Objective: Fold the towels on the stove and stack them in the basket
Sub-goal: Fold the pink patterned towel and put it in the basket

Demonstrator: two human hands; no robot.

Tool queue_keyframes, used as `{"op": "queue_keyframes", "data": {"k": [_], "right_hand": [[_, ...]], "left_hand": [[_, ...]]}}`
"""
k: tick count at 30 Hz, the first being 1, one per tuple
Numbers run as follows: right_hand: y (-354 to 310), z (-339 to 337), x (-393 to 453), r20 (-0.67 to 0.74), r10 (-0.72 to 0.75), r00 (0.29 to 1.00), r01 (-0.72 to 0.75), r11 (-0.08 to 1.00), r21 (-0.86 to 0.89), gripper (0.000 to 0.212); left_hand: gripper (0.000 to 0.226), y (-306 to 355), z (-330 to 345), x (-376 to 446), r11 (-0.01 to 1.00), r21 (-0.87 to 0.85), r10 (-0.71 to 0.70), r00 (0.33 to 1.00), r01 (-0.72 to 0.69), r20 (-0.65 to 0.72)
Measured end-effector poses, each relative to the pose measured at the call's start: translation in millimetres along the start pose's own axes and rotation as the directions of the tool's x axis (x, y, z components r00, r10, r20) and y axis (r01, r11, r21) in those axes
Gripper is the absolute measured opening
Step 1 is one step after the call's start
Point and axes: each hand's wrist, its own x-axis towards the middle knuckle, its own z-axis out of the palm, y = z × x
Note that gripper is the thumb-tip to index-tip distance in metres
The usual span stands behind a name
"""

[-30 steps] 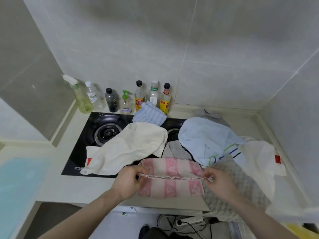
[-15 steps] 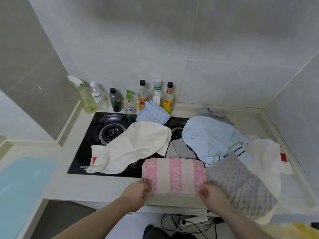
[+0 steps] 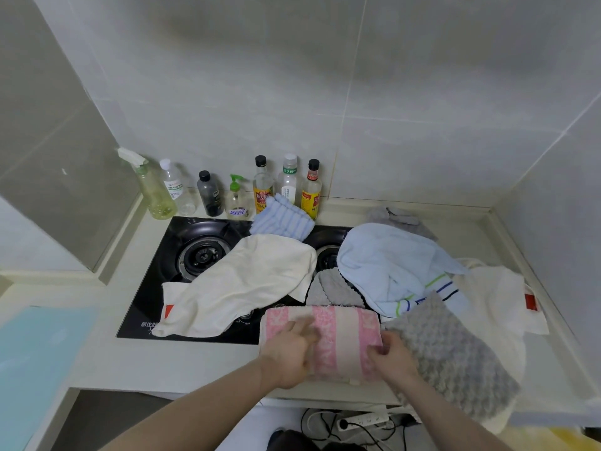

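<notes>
Pink striped towel [image 3: 338, 340] folded | left hand [image 3: 289, 356] flat on it | right hand [image 3: 392, 358] grips edge

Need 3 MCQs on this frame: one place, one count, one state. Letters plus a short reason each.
1. Where does the pink striped towel lie?
A. at the counter's front edge
B. on the back burner
C. among the bottles

2. How many bottles stand along the wall?
A. four
B. seven
C. ten

3. What is the left hand doing?
A. lifting a bottle
B. hanging idle
C. resting on the pink towel

Key: 1 A, it lies in front of the stove. 2 B, seven stand in the row. 3 C, it lies on the towel's left part, the right hand at the towel's right end.
</notes>
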Motion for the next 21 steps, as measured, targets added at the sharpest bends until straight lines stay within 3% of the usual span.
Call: {"op": "queue_keyframes", "data": {"k": [9, 12, 17, 21], "right_hand": [[-1.3, 5.5, 26.3, 0.021, 0.187, 0.982, -0.188, 0.967, 0.173, 0.066], [-7.7, 4.5, 27.0, 0.031, 0.2, 0.979, -0.202, 0.95, 0.238, 0.054], [-17.0, -2.3, 22.7, 0.041, 0.194, 0.98, -0.197, 0.937, 0.287, 0.015], [-14.7, -5.1, 19.3, 0.053, 0.161, 0.985, -0.17, 0.932, 0.319, 0.029]], "left_hand": [[0.087, 10.2, 5.1, 19.7, 0.98, 0.196, -0.066, 0.984, 0.032, 0.167], [0.085, 6.6, 7.7, 22.8, 0.981, 0.191, -0.079, 0.979, 0.042, 0.187], [0.086, 4.2, 8.6, 24.3, 0.987, 0.149, -0.095, 0.977, 0.067, 0.19], [0.084, -1.0, 13.8, 18.2, 0.992, 0.113, -0.065, 0.992, 0.052, 0.112]]}}
